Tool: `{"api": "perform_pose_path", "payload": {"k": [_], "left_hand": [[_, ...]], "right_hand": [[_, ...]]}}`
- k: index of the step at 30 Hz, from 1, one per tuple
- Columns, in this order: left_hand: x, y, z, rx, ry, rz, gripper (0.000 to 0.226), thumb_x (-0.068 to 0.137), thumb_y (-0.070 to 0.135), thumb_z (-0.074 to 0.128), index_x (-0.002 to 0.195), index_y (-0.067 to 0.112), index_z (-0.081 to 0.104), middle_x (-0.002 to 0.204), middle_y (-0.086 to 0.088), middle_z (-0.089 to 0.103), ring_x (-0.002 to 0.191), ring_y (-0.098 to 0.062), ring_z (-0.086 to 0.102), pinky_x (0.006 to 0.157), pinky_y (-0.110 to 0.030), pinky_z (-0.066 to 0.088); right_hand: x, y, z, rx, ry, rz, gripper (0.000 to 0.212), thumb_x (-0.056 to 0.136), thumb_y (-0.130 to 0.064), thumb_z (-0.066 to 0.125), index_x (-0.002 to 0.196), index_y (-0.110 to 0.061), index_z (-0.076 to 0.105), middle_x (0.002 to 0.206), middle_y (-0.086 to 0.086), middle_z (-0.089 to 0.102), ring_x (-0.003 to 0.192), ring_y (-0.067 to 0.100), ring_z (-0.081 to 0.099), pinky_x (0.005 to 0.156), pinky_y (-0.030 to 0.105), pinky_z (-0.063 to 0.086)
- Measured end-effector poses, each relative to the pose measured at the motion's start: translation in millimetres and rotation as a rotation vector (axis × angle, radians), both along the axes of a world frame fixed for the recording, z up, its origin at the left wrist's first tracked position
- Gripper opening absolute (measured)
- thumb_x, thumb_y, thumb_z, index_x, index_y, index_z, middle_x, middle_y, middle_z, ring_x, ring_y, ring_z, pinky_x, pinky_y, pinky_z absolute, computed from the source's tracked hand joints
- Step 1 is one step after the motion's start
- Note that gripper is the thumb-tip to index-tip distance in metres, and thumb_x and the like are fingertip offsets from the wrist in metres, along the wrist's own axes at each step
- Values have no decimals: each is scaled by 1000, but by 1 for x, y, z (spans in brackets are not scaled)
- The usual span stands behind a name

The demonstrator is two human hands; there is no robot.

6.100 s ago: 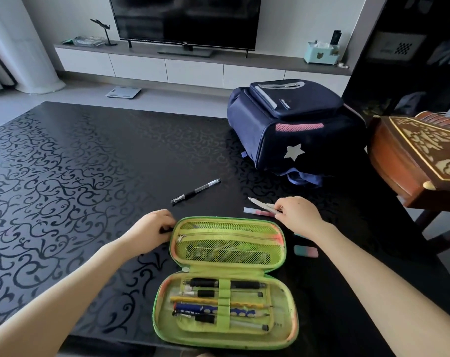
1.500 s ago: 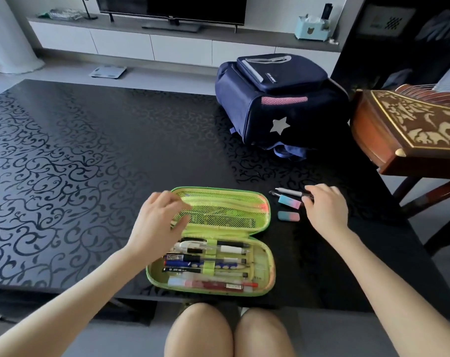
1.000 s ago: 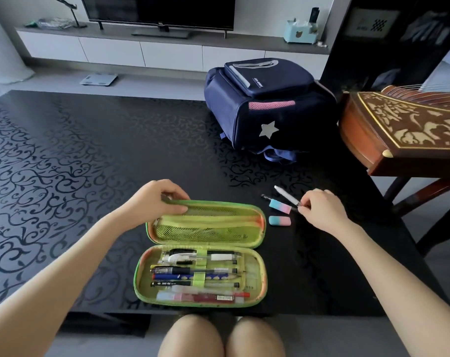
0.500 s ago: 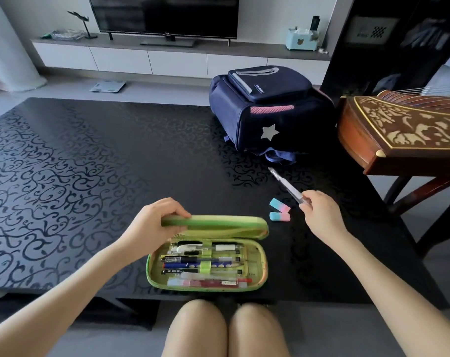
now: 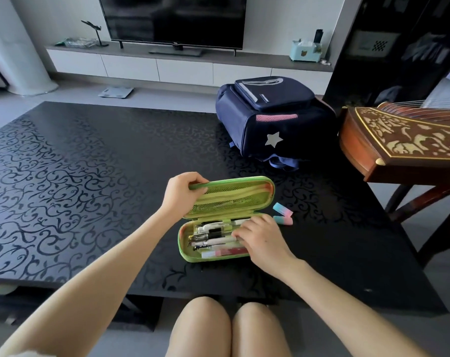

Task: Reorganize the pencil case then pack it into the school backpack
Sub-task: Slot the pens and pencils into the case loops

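The green pencil case (image 5: 220, 220) lies open near the front edge of the black patterned desk (image 5: 90, 176). Its mesh-lined lid (image 5: 234, 199) stands tilted up behind the lower tray (image 5: 184, 244). The left hand (image 5: 180, 194) is at the lid's left corner, and its grip pinches the rim there, thumb on the inside and fingers over the top edge.

The right hand (image 5: 261, 239) lies over the right end of the tray, its fingers (image 5: 240, 231) bent down onto the pens (image 5: 211, 234) that lie side by side across it. I cannot tell whether this grip pinches one of them or only presses on them. A pink and white pen (image 5: 225, 252) lies along the tray's near edge.

Just right of the case, two small pink-and-blue erasers (image 5: 282, 210) lie on the desk close to each other, apart from the case. Behind the case and to its right, well apart from it, a navy school backpack (image 5: 272, 124) with a white star rests on the desk, its flap shut. Right of the backpack, a carved wooden zither (image 5: 399, 143) stands off the desk's edge. The person's bare knees (image 5: 229, 328) show below the case.
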State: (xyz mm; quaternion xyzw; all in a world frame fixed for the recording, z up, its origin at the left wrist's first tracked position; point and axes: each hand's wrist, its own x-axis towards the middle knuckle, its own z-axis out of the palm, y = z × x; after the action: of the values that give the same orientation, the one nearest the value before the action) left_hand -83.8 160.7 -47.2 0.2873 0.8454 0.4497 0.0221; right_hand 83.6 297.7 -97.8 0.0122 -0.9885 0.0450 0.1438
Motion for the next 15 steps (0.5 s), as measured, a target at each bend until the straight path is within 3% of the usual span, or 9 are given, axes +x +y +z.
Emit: {"api": "perform_pose_path", "payload": {"k": [4, 8, 11, 13, 15], "left_hand": [[-1, 2, -5, -64, -49, -40, 13, 81, 11, 69, 93, 16, 72, 81, 9, 63, 67, -4, 57, 49, -15, 39], [-8, -4, -14, -97, -95, -56, 22, 86, 22, 63, 106, 29, 67, 100, 10, 67, 83, -14, 64, 70, -28, 53], [-12, -5, -19, -63, -165, -41, 24, 89, 21, 58, 111, 30, 64, 107, 7, 66, 88, -22, 65, 76, -37, 54], [-15, -4, -21, -47, -186, -25, 24, 90, 17, 56, 111, 27, 64, 105, 5, 65, 87, -25, 63, 72, -37, 52], [-18, -3, -21, -36, -192, -23, 25, 91, 15, 54, 111, 26, 65, 105, 6, 64, 86, -18, 60, 68, -28, 48]], "right_hand": [[-4, -1, 0, 20, -36, -41, 33, 50, -11, 84, 74, -28, 71, 69, -13, 65, 67, 17, 60, 64, 28, 44], [-2, 13, 2, -168, -9, -69, 25, 67, -5, 79, 88, -17, 75, 74, -5, 67, 73, 25, 59, 65, 32, 41], [-15, 18, 2, -161, 30, -82, 25, 69, 0, 76, 90, -14, 75, 71, -1, 65, 71, 27, 56, 64, 36, 42], [-24, 16, 2, -106, 18, -47, 25, 68, -2, 77, 89, -16, 76, 71, -1, 64, 70, 27, 56, 62, 37, 43], [-31, 10, 1, -52, 12, 4, 24, 69, -8, 78, 90, -20, 76, 75, -2, 65, 72, 25, 57, 63, 38, 45]]}}
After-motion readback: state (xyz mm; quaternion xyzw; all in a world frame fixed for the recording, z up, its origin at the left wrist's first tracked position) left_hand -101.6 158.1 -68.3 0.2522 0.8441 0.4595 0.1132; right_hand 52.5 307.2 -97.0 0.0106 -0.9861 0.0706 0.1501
